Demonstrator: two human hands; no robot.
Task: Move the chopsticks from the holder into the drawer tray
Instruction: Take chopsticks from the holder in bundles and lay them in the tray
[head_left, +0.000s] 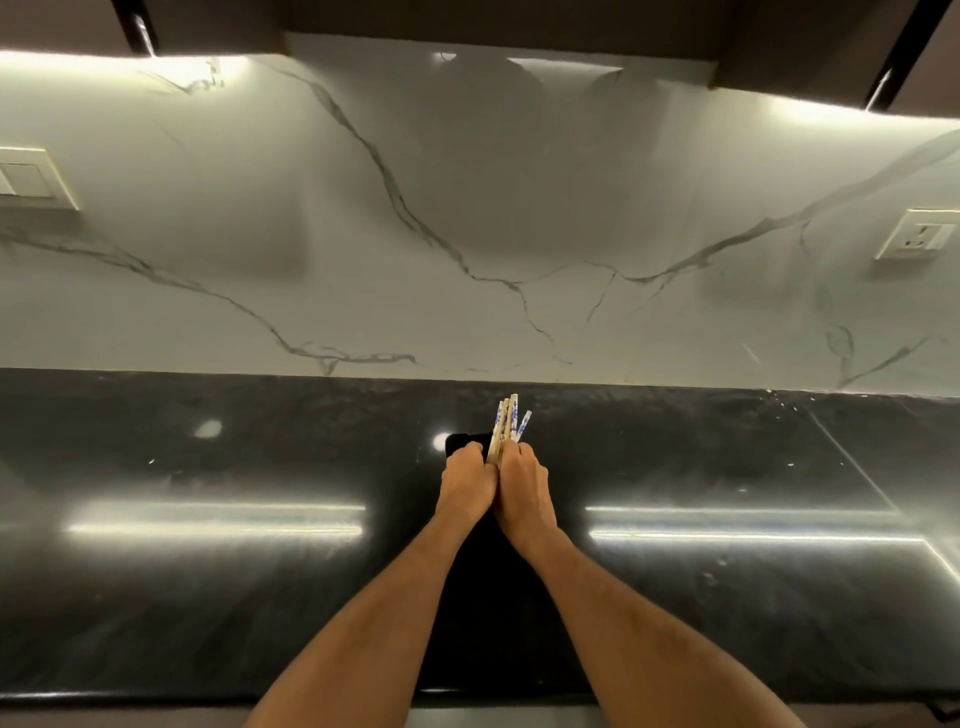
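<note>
Your right hand (522, 480) grips the chopsticks (506, 423), still standing in the dark holder (462, 444) your left hand (467, 480) curls around on the bench (208, 597); no drawer tray is visible, so the transfer remains.

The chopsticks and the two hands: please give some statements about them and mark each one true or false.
1. The right hand grips the bundle of chopsticks. True.
2. The left hand rests far from the right hand. False: the two hands touch side by side.
3. The chopsticks have blue and white patterned ends. True.
4. The chopsticks lie flat in a drawer tray. False: they stand up out of the hands, over the black countertop; no drawer tray is in view.
5. The black holder shows just beyond the left hand. True.
</note>
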